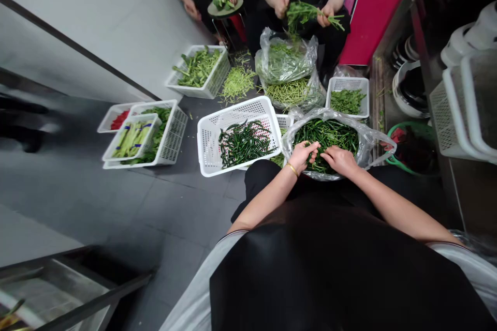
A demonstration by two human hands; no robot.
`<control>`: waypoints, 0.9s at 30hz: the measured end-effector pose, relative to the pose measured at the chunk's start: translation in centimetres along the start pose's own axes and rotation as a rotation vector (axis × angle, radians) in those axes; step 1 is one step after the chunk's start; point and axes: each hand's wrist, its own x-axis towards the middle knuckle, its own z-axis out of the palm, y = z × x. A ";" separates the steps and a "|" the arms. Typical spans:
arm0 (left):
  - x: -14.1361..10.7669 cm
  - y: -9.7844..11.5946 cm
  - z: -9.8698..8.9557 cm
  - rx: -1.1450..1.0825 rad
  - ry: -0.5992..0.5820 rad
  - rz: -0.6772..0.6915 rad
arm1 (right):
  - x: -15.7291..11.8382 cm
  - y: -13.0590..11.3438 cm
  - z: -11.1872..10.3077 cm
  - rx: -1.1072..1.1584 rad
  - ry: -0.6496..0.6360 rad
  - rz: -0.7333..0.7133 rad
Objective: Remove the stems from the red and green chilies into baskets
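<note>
A clear plastic bag [368,137] full of dark green chili peppers [334,133] stands open in front of my lap. Over its near left part is my left hand [302,157], a gold bangle at the wrist, its fingers closed round some green peppers. Just right of it, my right hand [340,160] hovers at the peppers with thumb and fingertips pinched together; what they hold is too small to make out. To the left of the bag, a white perforated basket [207,139] holds a heap of dark green peppers [246,142].
Two people sit opposite, one holding leafy greens [303,13], the other at a stool [233,9]. Baskets of vegetables [196,67] stand at left and back. A green basin [399,163] and stacked white baskets [458,114] are at right.
</note>
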 end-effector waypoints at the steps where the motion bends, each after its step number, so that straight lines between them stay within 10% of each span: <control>1: -0.2 -0.2 -0.2 -0.017 -0.008 -0.022 | 0.0 0.2 0.2 0.087 -0.020 -0.022; 8: -1.9 0.7 -0.3 0.214 0.081 0.271 | -0.3 -0.3 -0.8 -0.030 -0.488 0.069; 14: -1.6 3.4 -1.1 -0.136 0.012 0.108 | 2.6 0.8 -2.2 -0.283 -0.179 0.252; 23: -0.2 0.4 -0.5 -0.041 -0.038 -0.242 | 0.6 0.9 -1.0 -0.158 -0.105 0.083; 27: 0.5 -0.9 1.0 -0.010 -0.011 -0.147 | -0.3 -0.3 -1.3 -0.035 -0.185 0.054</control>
